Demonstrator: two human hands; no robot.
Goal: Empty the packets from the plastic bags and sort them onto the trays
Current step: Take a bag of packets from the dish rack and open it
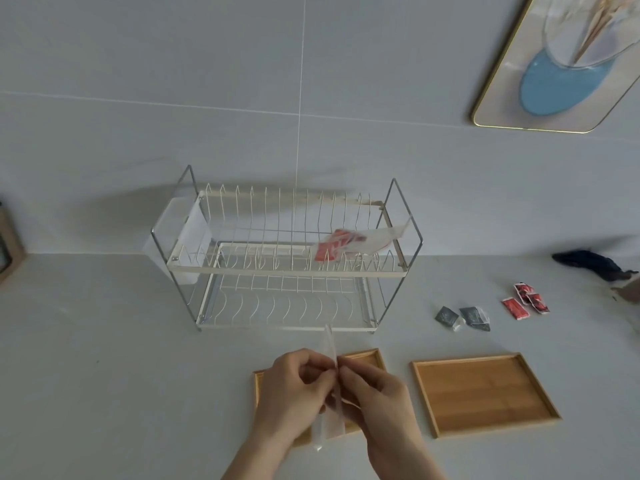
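Head view: both hands' grip pinches one clear bag above two trays.

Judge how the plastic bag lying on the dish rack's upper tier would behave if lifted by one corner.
The plastic bag looks thin and clear, so it would probably hang limp. The red packets sit at its left end, so lifted by the empty right corner it would likely sag that way. It may snag on the rack wires.
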